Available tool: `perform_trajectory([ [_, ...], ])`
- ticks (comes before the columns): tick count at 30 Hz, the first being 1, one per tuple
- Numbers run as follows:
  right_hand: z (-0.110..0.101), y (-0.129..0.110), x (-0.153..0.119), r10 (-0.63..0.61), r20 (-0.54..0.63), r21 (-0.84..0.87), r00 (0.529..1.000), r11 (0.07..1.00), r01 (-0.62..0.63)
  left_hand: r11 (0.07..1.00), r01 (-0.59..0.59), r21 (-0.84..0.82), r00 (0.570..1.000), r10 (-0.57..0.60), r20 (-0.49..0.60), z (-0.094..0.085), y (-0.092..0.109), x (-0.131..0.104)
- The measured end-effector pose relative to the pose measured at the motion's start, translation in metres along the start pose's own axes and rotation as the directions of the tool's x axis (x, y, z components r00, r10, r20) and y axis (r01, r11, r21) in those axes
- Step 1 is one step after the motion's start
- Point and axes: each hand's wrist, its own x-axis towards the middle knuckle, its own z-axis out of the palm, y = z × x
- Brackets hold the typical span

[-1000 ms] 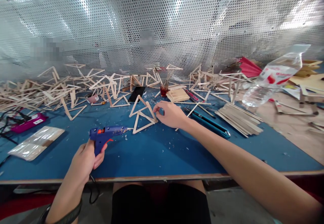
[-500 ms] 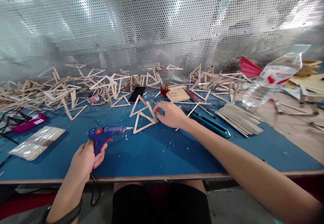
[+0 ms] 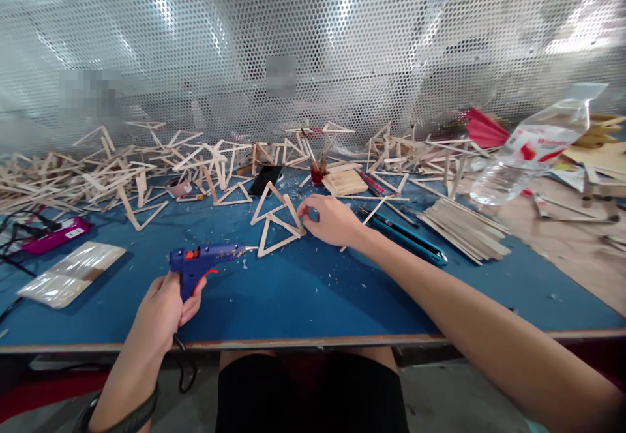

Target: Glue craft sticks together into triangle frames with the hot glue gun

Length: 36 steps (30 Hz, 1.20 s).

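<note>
Blue tabletop point(image 3: 293, 306) carries triangular stick frame point(image 3: 280, 245), seemingly joined; left of it, left hand point(image 3: 163, 302) clasps hot-glue gun point(image 3: 208, 254); at its right, right hand point(image 3: 331, 219) curls nearly closed, hold unclear.

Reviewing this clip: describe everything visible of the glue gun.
The blue plastic-looking glue gun has a red trigger, a small orange-red patch near its rear and a thin metallic nozzle, with pale brownish specks toward the front of its body. It lies roughly level, nozzle pointing right toward the small frame of pale wooden sticks, tip close to a lower corner; contact is unclear. The bare left hand grips its handle above the blue tabletop. A dark cord hangs below the hand.
</note>
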Motion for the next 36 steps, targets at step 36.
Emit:
perform_trajectory([
  [36,-0.0032,-0.0024,-0.0011,0.006,0.049,-0.015,0.999,1.0,-0.005,1.0,0.018,0.017,1.0,-0.018,0.011,-0.0009,-0.003,0.0019],
])
